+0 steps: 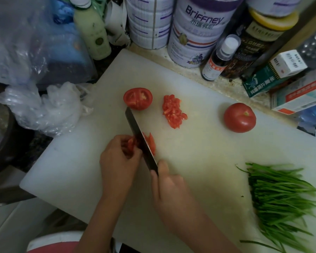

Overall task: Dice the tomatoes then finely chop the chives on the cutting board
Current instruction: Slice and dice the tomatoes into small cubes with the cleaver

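Dicing stands midway: left hand [119, 156] holds tomato slices [130, 143], right hand [169, 190] grips knife [140, 137]; half tomato [138, 98], whole tomato [239, 117], chives [281, 194] remain uncut

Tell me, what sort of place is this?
Probably a home kitchen counter: a cutting board holds a whole tomato and chives, the left hand steadies a tomato piece, the right hand grips a knife, and tins crowd behind.
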Demonstrator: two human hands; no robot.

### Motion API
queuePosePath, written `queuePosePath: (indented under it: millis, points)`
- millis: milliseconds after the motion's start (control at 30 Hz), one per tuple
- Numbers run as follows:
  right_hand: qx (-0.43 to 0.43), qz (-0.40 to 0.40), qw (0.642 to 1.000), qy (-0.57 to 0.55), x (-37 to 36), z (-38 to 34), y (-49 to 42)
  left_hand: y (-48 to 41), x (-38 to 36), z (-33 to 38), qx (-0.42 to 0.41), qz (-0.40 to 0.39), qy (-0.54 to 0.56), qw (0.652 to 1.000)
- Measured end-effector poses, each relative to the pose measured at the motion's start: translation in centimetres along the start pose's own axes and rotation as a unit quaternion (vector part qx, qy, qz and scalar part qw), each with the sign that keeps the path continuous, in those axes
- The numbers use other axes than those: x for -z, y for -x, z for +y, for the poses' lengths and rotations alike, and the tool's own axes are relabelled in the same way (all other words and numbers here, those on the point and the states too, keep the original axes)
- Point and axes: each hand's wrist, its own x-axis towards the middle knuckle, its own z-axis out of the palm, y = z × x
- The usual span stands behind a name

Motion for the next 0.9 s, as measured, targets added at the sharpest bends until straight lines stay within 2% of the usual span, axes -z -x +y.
queuePosePath:
  millis: [100, 300, 500, 700, 900]
  points:
    - [0.012, 0.008, 1.0, 0.003, -0.2, 0.3, -0.3, -0.1, 0.1, 0.0, 0.002, 0.003, 0.006, 1.0]
    - [-0.066, -0.043, 0.997, -0.009, 0.1, 1.8, 3.2, -0.1, 0.0, -0.2, -0.001, 0.005, 0.009, 1.0]
    - [-0.086, -0.036, 0.995, -0.031, 1.8, 2.3, 3.6, 0.0, 0.0, -0.7, -0.012, 0.02, 0.024, 0.999]
    - [-0.176, -0.016, 0.98, -0.09, 4.1, 1.1, 4.3, 0.4, 0.2, -1.2, -0.006, 0.0, 0.04, 0.999]
    - [-0.182, 0.003, 0.976, -0.123, 3.4, 1.5, 3.9, 1.7, 0.5, -1.2, -0.061, 0.0, 0.046, 0.997]
